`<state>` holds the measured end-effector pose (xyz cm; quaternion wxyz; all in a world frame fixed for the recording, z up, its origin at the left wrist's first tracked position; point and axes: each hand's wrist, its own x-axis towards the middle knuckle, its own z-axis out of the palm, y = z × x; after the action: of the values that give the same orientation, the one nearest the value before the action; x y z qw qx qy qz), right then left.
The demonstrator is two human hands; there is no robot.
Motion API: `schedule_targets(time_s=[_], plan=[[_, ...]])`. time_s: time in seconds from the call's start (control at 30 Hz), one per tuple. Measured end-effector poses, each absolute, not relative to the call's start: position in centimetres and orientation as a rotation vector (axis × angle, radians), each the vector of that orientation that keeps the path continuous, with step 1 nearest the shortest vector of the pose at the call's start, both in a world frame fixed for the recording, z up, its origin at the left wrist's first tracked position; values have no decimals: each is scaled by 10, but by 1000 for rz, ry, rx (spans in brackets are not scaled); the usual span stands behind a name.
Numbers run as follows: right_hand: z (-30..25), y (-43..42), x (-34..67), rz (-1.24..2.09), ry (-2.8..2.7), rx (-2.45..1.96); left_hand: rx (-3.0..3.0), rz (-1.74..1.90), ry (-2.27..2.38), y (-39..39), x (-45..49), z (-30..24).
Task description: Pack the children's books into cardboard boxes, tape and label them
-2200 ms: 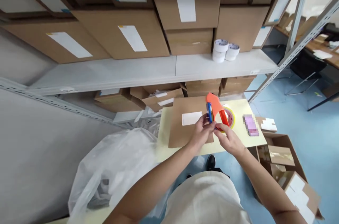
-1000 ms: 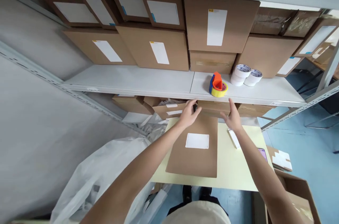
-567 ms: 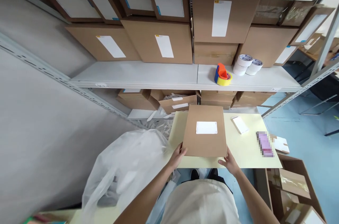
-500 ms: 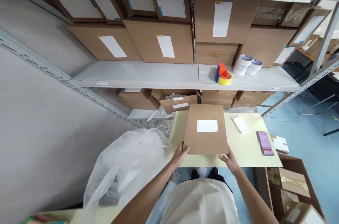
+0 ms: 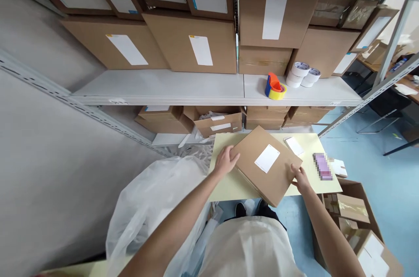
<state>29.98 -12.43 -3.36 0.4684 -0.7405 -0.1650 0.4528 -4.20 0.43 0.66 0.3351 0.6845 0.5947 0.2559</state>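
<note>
Turned aslant since half a second ago, the flat carton (image 5: pixel 271 177) now sits between your two hands, label (image 5: pixel 267 158) up, its near corner jutting past the front edge of the bench (image 5: pixel 225 188). Your left hand (image 5: pixel 227 160) grips its left corner; your right hand (image 5: pixel 298 177) pinches its right corner. Beyond it, a small white box (image 5: pixel 293 146) lies on the bench.

On the yellow table (image 5: pixel 229 185), carries a flat white item (image 5: pixel 294 146) and a purple item (image 5: pixel 322 167); on the grey shelf (image 5: pixel 163 87), bears cardboard boxes (image 5: pixel 219 45), white tape rolls (image 5: pixel 303 75), an orange tape dispenser (image 5: pixel 275 86).
</note>
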Motion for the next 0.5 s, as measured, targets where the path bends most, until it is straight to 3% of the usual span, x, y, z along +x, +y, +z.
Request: schedule_targets(time_s=[0.1,0.23,0.4,0.5], plan=[[-28,-119,291,1225,-488,-1709,1643,450,1533,50,-35,12],[-34,-138,284,1161,-599,-1660,1567,371,1458,47,-49,-1],[-60,-197,256,1331,-886,-1532,1449,552,1310,-3,-85,-20],[-50,-201,252,1236,-939,-1578,1340,769,1244,-19,-95,-18]])
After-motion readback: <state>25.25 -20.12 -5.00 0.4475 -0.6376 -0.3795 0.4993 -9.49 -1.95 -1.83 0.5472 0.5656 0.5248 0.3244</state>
